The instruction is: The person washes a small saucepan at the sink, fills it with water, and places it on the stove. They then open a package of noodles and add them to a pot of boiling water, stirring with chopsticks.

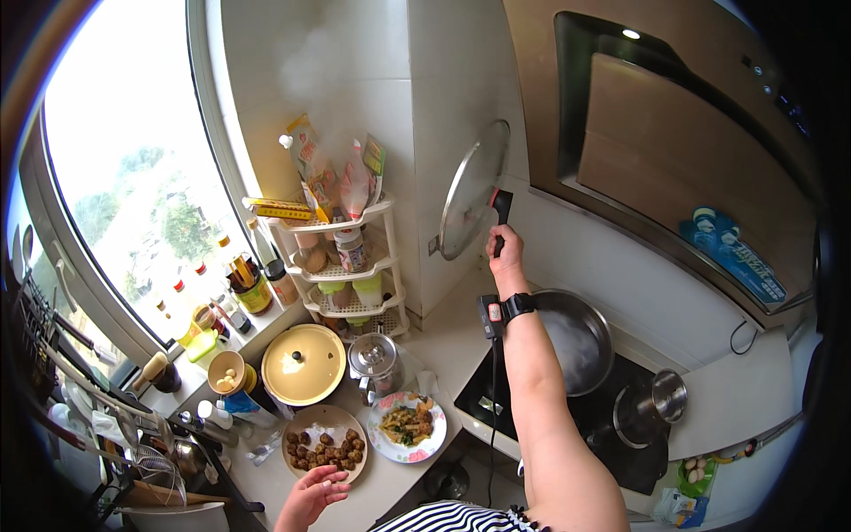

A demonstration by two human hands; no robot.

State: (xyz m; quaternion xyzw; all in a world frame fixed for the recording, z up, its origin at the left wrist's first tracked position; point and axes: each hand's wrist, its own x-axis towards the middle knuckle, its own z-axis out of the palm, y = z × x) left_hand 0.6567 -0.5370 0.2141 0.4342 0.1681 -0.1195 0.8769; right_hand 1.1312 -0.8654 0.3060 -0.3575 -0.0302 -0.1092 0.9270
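Note:
My right hand (505, 249) grips the black handle of a round glass lid (469, 193), which is held upright above the counter corner. Below my forearm a steaming steel pan (578, 339) sits on the black cooktop (479, 399); my arm hides its left part. My left hand (318, 493), palm partly turned up and fingers apart, is over the near edge of a plate (332, 422) of browned meatballs (326, 455) and holds nothing. A floral plate (425, 455) bears cooked vegetables and brown pieces to the right of it.
A yellow lidded pot (304, 356) and a glass kettle (374, 359) stand behind the plates. A white tiered rack (392, 266) holds jars and packets by the window. Small steel pots (668, 396) are at the right. The range hood (685, 133) hangs above; a utensil rack is at the left.

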